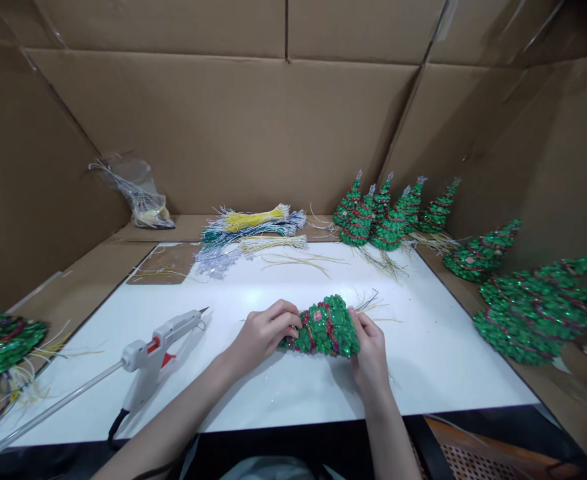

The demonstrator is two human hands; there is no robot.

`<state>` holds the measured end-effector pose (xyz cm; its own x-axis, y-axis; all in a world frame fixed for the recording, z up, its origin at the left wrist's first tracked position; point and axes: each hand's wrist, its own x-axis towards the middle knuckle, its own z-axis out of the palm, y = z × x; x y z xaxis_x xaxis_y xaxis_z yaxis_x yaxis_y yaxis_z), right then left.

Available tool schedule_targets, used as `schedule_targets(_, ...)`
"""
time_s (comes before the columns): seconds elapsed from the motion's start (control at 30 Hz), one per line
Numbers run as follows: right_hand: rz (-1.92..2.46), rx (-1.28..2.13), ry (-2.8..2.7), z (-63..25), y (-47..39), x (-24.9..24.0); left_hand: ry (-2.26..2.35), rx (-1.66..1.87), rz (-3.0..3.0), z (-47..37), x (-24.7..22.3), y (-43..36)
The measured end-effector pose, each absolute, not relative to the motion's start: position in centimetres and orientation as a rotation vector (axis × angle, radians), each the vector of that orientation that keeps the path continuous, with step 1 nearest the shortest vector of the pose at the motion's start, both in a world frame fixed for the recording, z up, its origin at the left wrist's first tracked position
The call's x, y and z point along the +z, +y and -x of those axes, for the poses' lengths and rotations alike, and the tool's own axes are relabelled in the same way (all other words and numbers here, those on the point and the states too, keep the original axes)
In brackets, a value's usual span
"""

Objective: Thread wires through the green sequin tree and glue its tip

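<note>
The green tree [318, 327] is between your hands, low over the near half of the white table [438, 360]; you can't tell from this angle whether it touches the surface. It is tipped on its side, its long axis running roughly from 9 to 3 o'clock, the narrow end at 9 and the wide base at 3. That line, tip to your left and base to your right, is what any turn of the tree seems to depend on. Neither of your hands is nearer, as both are on it: your left hand [267, 327] has its fingers curled around the narrow end, hiding the tip, while your right hand [372, 347] grips the edge of the base. Your forearms come in from about 7 and 5 o'clock.

Outward from the tree, loose wires [370, 303] lie near your right hand at 2 o'clock. The glue gun [146, 367] lies at 9, past your left forearm, its nozzle angled away between 1 and 2. Tied bundles [256, 220] sit at 11, finished-looking trees [383, 223] stand at 1, and more leaning trees [533, 313] fill 3.
</note>
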<state>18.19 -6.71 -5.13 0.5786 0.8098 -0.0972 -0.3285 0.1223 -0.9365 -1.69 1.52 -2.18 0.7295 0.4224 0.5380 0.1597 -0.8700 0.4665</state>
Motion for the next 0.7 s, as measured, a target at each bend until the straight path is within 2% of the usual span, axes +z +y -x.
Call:
schedule_targets(0.13, 1.165, 0.905, -0.509, -18.27, -6.86, -5.07, 0.365, 0.846, -2.577, 2.2, -1.58, 1.91)
schedule_targets(0.43, 1.16, 0.91, -0.534, -18.14, -7.17, -4.87, 0.461, 0.99, -2.698, 1.41, -1.95, 1.22)
schedule_targets(0.7, 1.145, 0.894, -0.514, -18.16, -7.15, -5.14, 0.383, 0.87, -2.596, 2.09, -1.37, 1.69)
